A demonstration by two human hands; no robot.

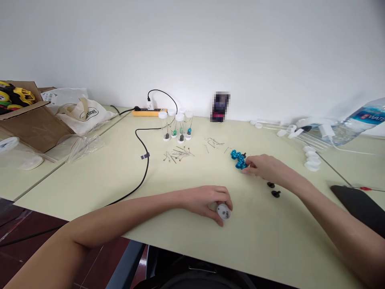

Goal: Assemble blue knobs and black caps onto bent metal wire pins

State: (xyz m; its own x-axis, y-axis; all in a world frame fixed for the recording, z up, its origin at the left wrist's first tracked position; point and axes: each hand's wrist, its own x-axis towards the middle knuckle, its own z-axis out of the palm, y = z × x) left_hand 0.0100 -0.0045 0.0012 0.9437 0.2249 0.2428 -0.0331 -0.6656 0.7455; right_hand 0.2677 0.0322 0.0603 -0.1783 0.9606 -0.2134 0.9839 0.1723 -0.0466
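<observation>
In my left hand (210,200), near the table's front edge, is a small round white cap (224,212) with a few dark bits in it, gripped between thumb and fingers. Farther right, my right hand (261,166) reaches into a cluster of shiny blue metal parts (239,158). Its thumb and fingertips close on a blue part at the cluster's near edge. Two black disc-shaped pieces with stems (276,194) lie below the right wrist. Beyond the cluster are scattered L-shaped hex keys (213,142).
Several capped clear tubes (179,128) holding small parts stand at the back. Before them lie loose metal pins (179,153). A black cable (146,172) crosses the left. White caps (312,159), a water bottle (355,120) and a dark flat object (357,204) sit right; a cardboard box (36,126) left.
</observation>
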